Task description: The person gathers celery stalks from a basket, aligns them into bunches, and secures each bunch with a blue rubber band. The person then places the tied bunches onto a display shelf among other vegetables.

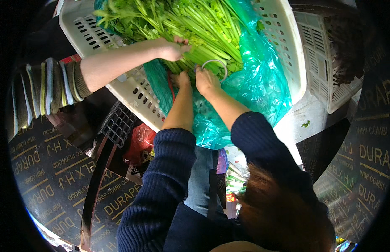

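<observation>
A heap of celery (207, 28) with leafy tops lies in a translucent green plastic bag (258, 69), inside a white perforated plastic basket (294, 47). My left hand (183, 79) grips the lower stalks, its fingertips partly hidden among them. Close beside it, my right hand (208, 80) is curled on the same stalks. A pale thin ring (225, 67) touches my right hand; how it is held is unclear. Another person's hand (171, 50), on an arm in a striped sleeve (46, 91), reaches in from the left over the celery.
A white slatted crate (321, 63) stands right of the basket, beside dark leafy produce (344, 47). Below left are a black plastic grid crate (117, 123) and a red plastic bag (139, 143). Printed dark plywood panels (371, 151) flank both sides. A leaf scrap (305, 124) lies on a pale surface.
</observation>
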`<control>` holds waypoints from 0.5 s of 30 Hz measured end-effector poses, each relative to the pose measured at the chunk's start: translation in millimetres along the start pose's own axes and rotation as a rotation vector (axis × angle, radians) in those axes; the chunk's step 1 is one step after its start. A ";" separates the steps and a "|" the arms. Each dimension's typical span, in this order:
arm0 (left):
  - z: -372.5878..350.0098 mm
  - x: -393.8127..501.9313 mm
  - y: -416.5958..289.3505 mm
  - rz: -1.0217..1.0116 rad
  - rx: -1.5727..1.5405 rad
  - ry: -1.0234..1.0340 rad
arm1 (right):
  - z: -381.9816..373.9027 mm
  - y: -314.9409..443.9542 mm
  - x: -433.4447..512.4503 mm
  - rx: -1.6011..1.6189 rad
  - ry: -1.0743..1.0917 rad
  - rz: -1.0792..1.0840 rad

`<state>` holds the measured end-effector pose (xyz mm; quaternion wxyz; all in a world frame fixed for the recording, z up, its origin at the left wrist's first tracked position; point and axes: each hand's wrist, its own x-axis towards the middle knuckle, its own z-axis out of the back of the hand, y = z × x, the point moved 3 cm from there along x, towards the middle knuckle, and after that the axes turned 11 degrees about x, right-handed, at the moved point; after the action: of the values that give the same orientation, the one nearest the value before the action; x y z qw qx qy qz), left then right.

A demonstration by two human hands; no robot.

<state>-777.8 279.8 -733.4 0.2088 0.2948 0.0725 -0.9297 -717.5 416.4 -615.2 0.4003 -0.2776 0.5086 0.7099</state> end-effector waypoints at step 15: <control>42.0 -25.2 -23.7 -0.197 -0.614 0.620 | 9.0 -13.1 32.5 -0.079 0.132 -0.073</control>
<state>-791.1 299.1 -684.3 0.1656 0.4753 0.4321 -0.7483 -723.3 436.4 -644.9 0.3801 -0.3578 0.4950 0.6946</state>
